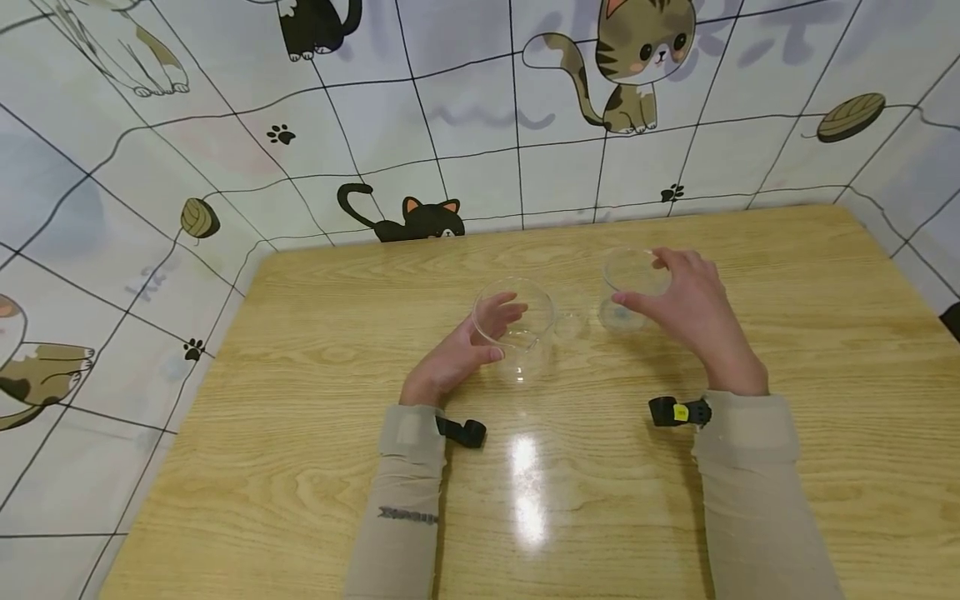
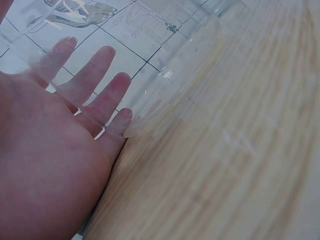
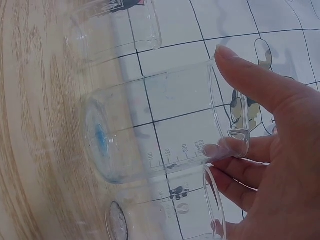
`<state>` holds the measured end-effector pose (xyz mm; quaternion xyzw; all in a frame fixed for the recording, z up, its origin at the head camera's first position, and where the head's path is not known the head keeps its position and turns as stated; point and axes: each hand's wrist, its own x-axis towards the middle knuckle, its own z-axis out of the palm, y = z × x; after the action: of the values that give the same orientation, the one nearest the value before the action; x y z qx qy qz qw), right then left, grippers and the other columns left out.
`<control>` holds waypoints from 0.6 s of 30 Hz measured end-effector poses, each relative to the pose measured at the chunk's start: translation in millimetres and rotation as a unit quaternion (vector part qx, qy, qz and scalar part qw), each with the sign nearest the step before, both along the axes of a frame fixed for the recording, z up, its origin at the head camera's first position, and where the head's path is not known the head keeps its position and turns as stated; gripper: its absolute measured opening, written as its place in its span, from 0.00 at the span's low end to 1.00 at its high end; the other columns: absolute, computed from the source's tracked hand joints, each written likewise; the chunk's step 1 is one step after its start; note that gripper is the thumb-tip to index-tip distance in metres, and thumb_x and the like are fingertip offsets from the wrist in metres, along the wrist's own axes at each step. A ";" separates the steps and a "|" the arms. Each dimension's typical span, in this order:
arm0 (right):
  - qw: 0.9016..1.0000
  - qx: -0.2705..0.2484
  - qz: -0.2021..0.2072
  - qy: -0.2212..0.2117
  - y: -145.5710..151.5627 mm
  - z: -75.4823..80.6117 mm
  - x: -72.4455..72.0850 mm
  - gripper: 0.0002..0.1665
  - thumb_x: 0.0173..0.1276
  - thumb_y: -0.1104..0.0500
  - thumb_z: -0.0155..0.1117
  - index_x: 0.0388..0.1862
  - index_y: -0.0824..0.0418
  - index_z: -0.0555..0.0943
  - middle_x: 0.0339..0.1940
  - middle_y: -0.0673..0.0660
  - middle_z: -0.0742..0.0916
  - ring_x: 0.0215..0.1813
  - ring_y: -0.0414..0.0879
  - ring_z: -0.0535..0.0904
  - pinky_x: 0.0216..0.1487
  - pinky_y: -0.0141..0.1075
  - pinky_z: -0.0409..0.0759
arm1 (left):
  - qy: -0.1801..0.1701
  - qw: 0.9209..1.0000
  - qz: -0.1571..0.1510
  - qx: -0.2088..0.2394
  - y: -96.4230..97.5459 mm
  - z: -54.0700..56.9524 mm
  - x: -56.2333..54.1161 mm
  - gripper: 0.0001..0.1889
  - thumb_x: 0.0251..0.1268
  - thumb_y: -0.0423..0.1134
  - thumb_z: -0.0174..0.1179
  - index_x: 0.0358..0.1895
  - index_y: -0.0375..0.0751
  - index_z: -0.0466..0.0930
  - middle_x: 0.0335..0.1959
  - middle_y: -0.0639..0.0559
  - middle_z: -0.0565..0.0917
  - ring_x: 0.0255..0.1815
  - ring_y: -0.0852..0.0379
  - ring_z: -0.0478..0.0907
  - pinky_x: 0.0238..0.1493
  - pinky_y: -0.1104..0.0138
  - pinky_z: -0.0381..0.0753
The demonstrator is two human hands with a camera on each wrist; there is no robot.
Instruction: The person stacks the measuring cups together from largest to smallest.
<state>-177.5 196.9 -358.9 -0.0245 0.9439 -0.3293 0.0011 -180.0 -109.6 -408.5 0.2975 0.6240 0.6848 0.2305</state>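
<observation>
A wide clear glass beaker (image 1: 517, 312) stands in the crook of my left hand (image 1: 468, 337). The left thumb lies along its near side, and spread, fairly straight fingers (image 2: 102, 75) show through the glass behind. To the right, my right hand (image 1: 690, 304) pinches the rim of a smaller glass beaker (image 3: 155, 125) between thumb and fingers. Printed measuring marks run up that beaker's side and a blue patch shows at its base. A small glass vessel (image 1: 572, 312) sits between the two, faint against the wood.
The right wrist view holds one glass (image 3: 117, 30) at the top and another (image 3: 175, 215) at the lower edge, close under the fingers. A wooden table (image 1: 285, 467) meets a cat-patterned tiled wall (image 1: 480, 108) at the back.
</observation>
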 end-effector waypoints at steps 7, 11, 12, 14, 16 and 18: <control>1.000 0.002 -0.003 0.001 1.3 -0.8 0.1 0.57 0.49 0.29 0.57 0.67 0.65 0.55 0.61 0.68 0.65 0.62 0.65 0.52 0.56 0.61 0.50 | 0.003 1.000 -0.006 -0.004 0.4 -1.2 -2.5 0.45 0.52 0.45 0.63 0.69 0.41 0.44 0.68 0.40 0.53 0.69 0.45 0.47 0.64 0.48 0.45; 1.000 0.002 -0.002 -0.002 1.0 -1.0 -0.5 0.58 0.49 0.29 0.57 0.67 0.65 0.55 0.61 0.68 0.64 0.62 0.66 0.51 0.56 0.61 0.48 | 0.004 1.000 -0.005 -0.001 0.1 -2.4 -2.9 0.44 0.53 0.42 0.62 0.69 0.41 0.44 0.68 0.40 0.54 0.69 0.45 0.47 0.64 0.49 0.45; 1.000 0.002 -0.001 -0.002 0.9 -1.0 -0.7 0.58 0.48 0.29 0.57 0.67 0.65 0.55 0.61 0.68 0.64 0.62 0.66 0.51 0.56 0.61 0.48 | 0.002 1.000 -0.004 0.000 0.1 -2.6 -2.9 0.44 0.53 0.42 0.63 0.69 0.41 0.44 0.68 0.40 0.54 0.69 0.45 0.47 0.64 0.49 0.45; 1.000 0.002 0.000 -0.001 0.7 -1.1 -1.0 0.58 0.48 0.29 0.57 0.67 0.65 0.55 0.61 0.68 0.64 0.62 0.66 0.51 0.56 0.61 0.48 | 0.000 1.000 -0.003 0.002 0.0 -2.9 -2.8 0.44 0.53 0.42 0.63 0.69 0.41 0.45 0.68 0.40 0.54 0.69 0.46 0.47 0.64 0.49 0.44; 1.000 0.002 0.000 -0.001 0.6 -1.1 -1.2 0.58 0.48 0.28 0.57 0.67 0.64 0.55 0.61 0.68 0.64 0.62 0.66 0.51 0.56 0.61 0.48 | -0.002 1.000 -0.003 0.005 -0.1 -2.7 -2.7 0.43 0.53 0.42 0.63 0.69 0.42 0.45 0.68 0.40 0.54 0.69 0.46 0.47 0.64 0.49 0.44; 1.000 0.002 0.001 0.000 0.5 -1.1 -1.3 0.58 0.48 0.29 0.57 0.67 0.64 0.55 0.61 0.68 0.65 0.62 0.66 0.52 0.56 0.61 0.47 | -0.003 1.000 -0.002 0.005 -0.2 -2.8 -2.6 0.44 0.52 0.42 0.63 0.69 0.42 0.45 0.68 0.40 0.54 0.69 0.46 0.47 0.64 0.49 0.44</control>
<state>-178.8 197.3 -360.0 -0.0255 0.9446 -0.3273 0.0012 -182.6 -109.8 -411.3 0.2977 0.6196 0.6881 0.2323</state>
